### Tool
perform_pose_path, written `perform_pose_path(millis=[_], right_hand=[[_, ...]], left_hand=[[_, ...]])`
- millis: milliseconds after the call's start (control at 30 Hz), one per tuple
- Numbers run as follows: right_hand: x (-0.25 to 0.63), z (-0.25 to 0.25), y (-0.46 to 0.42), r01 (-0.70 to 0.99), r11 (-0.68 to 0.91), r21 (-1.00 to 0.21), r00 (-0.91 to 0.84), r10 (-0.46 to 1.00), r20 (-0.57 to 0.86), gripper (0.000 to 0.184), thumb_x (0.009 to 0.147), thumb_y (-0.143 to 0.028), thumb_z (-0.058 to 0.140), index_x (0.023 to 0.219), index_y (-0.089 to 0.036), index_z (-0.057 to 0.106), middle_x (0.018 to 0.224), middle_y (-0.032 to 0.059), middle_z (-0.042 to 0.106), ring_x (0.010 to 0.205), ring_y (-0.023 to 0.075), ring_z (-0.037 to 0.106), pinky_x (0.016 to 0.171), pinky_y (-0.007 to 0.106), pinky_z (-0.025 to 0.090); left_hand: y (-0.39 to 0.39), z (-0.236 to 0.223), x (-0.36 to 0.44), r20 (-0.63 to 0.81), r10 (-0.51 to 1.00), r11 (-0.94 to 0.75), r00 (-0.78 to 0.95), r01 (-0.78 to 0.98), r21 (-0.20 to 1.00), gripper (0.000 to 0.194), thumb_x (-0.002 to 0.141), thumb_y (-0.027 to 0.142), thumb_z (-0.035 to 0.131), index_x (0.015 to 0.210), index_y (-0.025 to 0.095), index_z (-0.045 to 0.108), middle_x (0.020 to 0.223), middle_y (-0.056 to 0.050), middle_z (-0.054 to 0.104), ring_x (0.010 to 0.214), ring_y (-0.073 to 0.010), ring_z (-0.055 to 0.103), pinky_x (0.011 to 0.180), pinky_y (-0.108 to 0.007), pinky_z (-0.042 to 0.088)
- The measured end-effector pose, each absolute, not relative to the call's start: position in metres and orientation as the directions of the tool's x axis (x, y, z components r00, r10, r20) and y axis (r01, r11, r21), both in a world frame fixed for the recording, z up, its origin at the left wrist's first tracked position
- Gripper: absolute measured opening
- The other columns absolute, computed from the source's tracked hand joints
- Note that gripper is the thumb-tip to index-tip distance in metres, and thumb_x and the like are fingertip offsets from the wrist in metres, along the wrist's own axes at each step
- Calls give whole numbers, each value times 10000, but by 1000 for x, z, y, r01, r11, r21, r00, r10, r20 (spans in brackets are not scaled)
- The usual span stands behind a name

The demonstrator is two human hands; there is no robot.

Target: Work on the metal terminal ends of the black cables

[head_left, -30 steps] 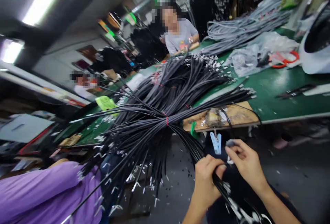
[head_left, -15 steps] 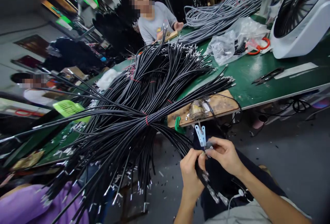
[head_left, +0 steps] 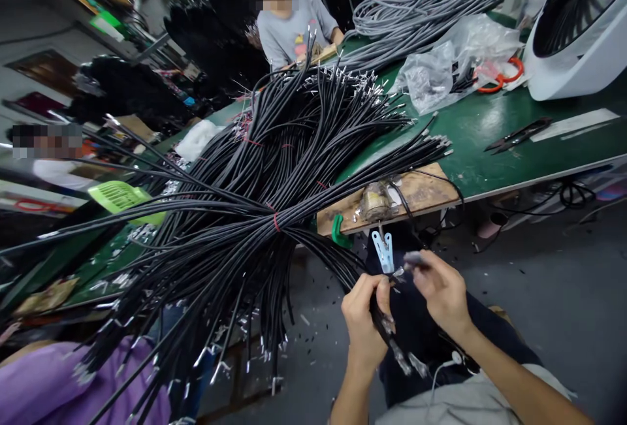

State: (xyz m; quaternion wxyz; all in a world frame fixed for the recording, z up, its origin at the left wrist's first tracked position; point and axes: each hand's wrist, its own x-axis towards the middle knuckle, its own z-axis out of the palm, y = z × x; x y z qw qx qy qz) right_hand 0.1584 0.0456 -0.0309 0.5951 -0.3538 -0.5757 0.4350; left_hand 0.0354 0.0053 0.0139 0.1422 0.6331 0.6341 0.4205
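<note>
My left hand point(head_left: 365, 317) is closed on a black cable point(head_left: 383, 279), pinching it close to its frayed silvery end point(head_left: 399, 275). More black cables point(head_left: 392, 340) with stripped, shiny ends hang under that hand. Just right of the frayed end is my right hand point(head_left: 443, 291), its fingers bent, a little apart and slightly blurred, with a grey covering or smudge on the index fingertip. A light-blue clothespin point(head_left: 383, 252) sits directly above the cable end, on a thin shaft from a small motor point(head_left: 375, 203) on a wooden board point(head_left: 421, 190).
A large tied bundle of black cables point(head_left: 235, 216) spreads over the green table point(head_left: 494, 131). To the right lie thread snips point(head_left: 519, 136), orange-handled scissors point(head_left: 499, 79), plastic bags point(head_left: 431, 72) and a white fan point(head_left: 578, 33). Across the table is a co-worker point(head_left: 289, 27); purple clothing point(head_left: 83, 379) shows lower left.
My right hand has moved right, away from the cable end, and its fingers have loosened. The frayed strands now show. My left hand keeps its grip. The view has shifted slightly.
</note>
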Motion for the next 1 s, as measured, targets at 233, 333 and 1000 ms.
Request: perform_pose_path(millis=[233, 333, 1000], right_hand=[[168, -4, 61, 57, 575, -816, -328, 783, 528, 269, 899, -156, 526, 643, -151, 610, 600, 48, 584, 610, 159, 479, 614, 309, 387], [173, 1, 66, -160, 509, -846, -560, 659, 502, 306, 898, -242, 556, 613, -157, 630, 552, 37, 574, 569, 149, 476, 575, 295, 360], [144, 16, 114, -234, -282, -930, -560, 821, -109, 505, 728, -598, 665, 582, -119, 608, 520, -25, 478, 493, 77, 391, 470, 221, 290]], left_hand=[[6, 21, 24, 204, 979, -139, -21, 662, 736, 306, 953, 187, 429, 656, 158, 497, 607, 19, 484, 544, -89, 457, 542, -216, 309], [11, 32, 12, 180, 957, -280, 229, 556, 783, 391, 973, 273, 406, 606, 160, 480, 554, 18, 469, 515, -89, 442, 536, -228, 304], [9, 24, 13, 444, 887, -371, -124, 379, 848, 175, 851, 276, 627, 725, 156, 641, 625, -9, 592, 569, -119, 536, 554, -220, 398]])
